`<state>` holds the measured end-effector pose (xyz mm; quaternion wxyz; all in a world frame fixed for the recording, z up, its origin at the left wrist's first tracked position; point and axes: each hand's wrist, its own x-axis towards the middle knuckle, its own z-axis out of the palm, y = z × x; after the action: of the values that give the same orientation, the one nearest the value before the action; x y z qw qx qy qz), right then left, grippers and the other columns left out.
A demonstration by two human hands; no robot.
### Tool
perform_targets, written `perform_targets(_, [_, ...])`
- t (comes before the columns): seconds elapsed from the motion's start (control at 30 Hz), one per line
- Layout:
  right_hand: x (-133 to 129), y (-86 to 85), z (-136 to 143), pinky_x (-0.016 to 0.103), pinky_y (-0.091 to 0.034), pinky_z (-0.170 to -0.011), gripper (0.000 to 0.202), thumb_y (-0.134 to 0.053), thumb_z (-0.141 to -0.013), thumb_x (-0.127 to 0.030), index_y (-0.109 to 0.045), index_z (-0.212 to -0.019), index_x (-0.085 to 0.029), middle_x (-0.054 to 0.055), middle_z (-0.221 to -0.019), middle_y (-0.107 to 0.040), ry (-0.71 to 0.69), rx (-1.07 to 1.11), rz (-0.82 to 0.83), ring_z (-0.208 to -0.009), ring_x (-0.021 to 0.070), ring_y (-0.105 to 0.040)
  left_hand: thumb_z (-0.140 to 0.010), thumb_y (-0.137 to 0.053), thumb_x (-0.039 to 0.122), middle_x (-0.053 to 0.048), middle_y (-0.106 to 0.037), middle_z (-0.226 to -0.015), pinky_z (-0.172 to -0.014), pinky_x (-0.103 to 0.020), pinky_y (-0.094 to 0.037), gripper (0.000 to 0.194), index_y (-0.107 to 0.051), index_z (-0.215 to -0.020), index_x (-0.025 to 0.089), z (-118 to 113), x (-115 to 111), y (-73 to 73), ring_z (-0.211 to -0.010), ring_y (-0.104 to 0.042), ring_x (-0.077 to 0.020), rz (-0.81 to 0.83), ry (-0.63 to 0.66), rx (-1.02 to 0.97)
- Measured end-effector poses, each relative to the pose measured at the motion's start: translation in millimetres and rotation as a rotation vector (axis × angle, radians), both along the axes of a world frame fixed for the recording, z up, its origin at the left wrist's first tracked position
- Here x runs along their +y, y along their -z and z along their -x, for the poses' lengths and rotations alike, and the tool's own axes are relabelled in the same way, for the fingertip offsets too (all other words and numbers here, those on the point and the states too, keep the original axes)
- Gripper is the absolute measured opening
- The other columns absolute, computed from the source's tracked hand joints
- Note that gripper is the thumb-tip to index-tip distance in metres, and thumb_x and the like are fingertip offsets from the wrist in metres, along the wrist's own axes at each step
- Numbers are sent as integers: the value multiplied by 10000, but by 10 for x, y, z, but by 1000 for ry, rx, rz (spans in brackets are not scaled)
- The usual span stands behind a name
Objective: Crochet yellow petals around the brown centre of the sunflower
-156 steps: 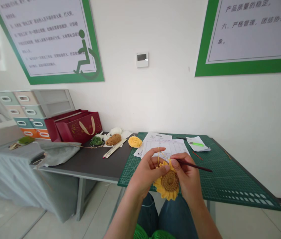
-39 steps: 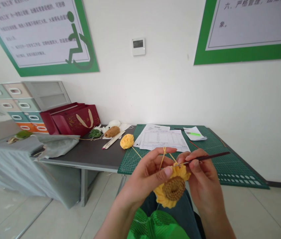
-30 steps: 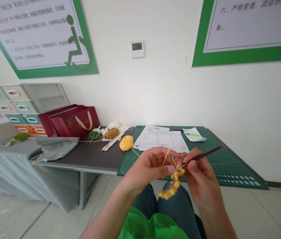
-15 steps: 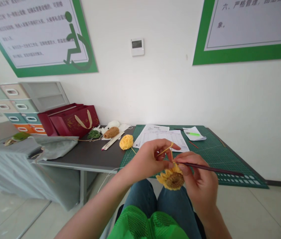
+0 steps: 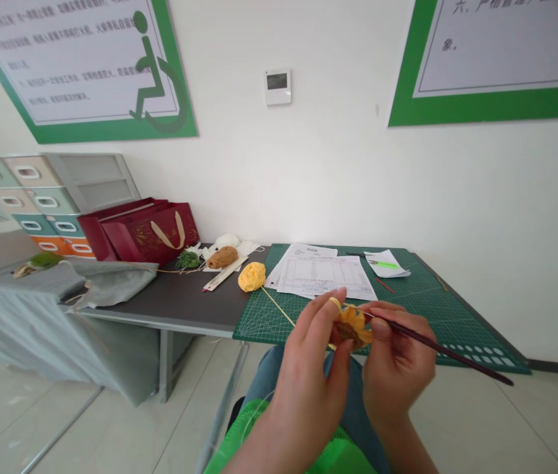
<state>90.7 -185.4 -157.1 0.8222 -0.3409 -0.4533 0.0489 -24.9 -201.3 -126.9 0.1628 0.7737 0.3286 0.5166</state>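
Observation:
Between my hands is a crocheted flower (image 5: 354, 325) with yellow petals and a brown centre, partly covered by fingers. My left hand (image 5: 314, 359) is closed on the flower's left side, and yellow yarn wraps round one of its fingers. In my right hand (image 5: 400, 362) a dark crochet hook (image 5: 449, 347) is pinched, its shaft slanting down to the right and its tip at the petals. From my left hand a yellow strand (image 5: 279, 307) runs back to a yellow yarn ball (image 5: 252, 277) on the table.
Printed papers (image 5: 326, 275) and a green marker (image 5: 383, 264) on a folded sheet lie on the green cutting mat (image 5: 427, 299). To the left are brown yarn (image 5: 222, 257), green yarn (image 5: 189, 259), a ruler (image 5: 226, 274), a maroon gift bag (image 5: 145, 237) and a grey cloth (image 5: 116, 284).
My left hand has turned and come in around the flower, which has tilted upward. The hook now slants more steeply down to the right. The strand to the yarn ball is pulled straight.

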Motion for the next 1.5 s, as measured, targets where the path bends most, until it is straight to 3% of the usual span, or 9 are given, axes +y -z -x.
perform_targets(0.1, [-11,-7,29,343,-538,-775,47,-641,-968,-192,-664,-952,-230,21,-921,-675,-44,68,1,-875,181,-675,-974,-538,49,-138,-638,-1422,-951,-287,-575,516,-533,-1464,211,18,-12,28,-1283,-616,-206,-31,9,-40])
perform_targets(0.2, [-22,9,54,329,-525,-782,32,-657,-964,-214,-673,-938,-226,17,-918,-679,-104,109,15,-875,172,-668,-971,-563,38,-93,-734,-1175,-842,-257,-567,451,-608,-1387,208,22,23,14,-1012,-687,-166,-76,-29,-92])
perform_targets(0.27, [-29,24,71,318,-520,-786,26,-677,-953,-221,-683,-928,-223,16,-921,-685,-149,131,24,-880,166,-667,-950,-595,24,-70,-748,-1041,-776,-285,-534,424,-653,-1331,201,23,53,-1,-850,-632,-167,-98,-77,-128])
perform_targets(0.43, [-38,25,100,298,-524,-777,41,-702,-942,-271,-685,-931,-236,2,-917,-673,-286,239,63,-847,147,-659,-895,-654,33,-60,-753,-984,-935,-437,-443,443,-749,-1248,284,79,113,-38,-980,-529,-260,-75,-28,-182])
perform_targets(0.67, [-93,-59,78,264,-519,-644,175,-730,-911,-409,-650,-879,-257,-15,-827,-637,-515,380,157,-737,137,-610,-828,-826,192,-35,-698,-1045,-816,-304,-573,656,-608,-1425,354,171,138,-32,-956,-689,-208,364,342,-375])
perform_targets(0.9, [-147,-97,23,299,-531,-669,197,-670,-947,-440,-611,-864,-271,-22,-797,-595,-682,357,231,-735,150,-611,-733,-857,148,-2,-655,-921,-685,-244,-524,636,-663,-1328,264,176,11,-222,-769,-634,-141,689,359,-494])
perform_targets(1.03, [-135,-134,-88,275,-495,-640,174,-698,-928,-392,-659,-842,-246,8,-776,-641,-701,241,239,-737,160,-612,-708,-808,133,9,-659,-842,-611,-269,-493,596,-687,-1281,242,211,-28,-313,-671,-593,-143,763,242,-424])
perform_targets(1.3, [-105,-145,-154,286,-517,-692,141,-655,-964,-343,-674,-869,-241,13,-788,-663,-664,107,226,-774,167,-642,-632,-928,221,34,-678,-768,-619,-266,-498,598,-711,-1190,224,134,-6,-359,-628,-603,-125,929,270,-602])
perform_targets(1.5, [-134,-125,-162,294,-549,-719,68,-677,-953,-278,-707,-906,-238,26,-852,-690,-593,-1,211,-823,172,-667,-624,-871,170,38,-679,-726,-570,-249,-473,568,-697,-1163,222,117,27,-291,-596,-592,-130,836,175,-539])
